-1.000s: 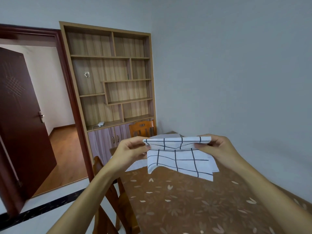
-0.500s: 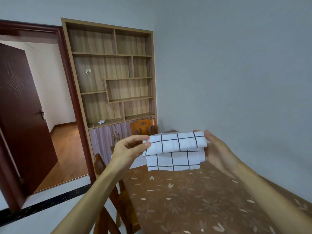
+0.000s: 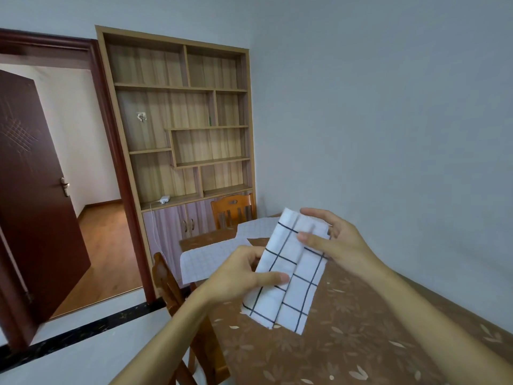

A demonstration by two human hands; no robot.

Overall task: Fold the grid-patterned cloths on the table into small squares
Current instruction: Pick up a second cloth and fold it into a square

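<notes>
White cloth (image 3: 288, 276) edge inside left hand (image 3: 236, 277)

Three grid cloths (image 3: 290, 276) (image 3: 211, 262) (image 3: 256, 227), two chairs (image 3: 164, 284) (image 3: 233, 209), two hands (image 3: 236, 276) (image 3: 342, 243), one table (image 3: 361, 345)

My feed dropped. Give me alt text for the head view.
Both hands hold a folded grid cloth tilted above the table: the left hand pinches its lower half, the right hand its upper end. More cloths lie at the table's far end.
</notes>
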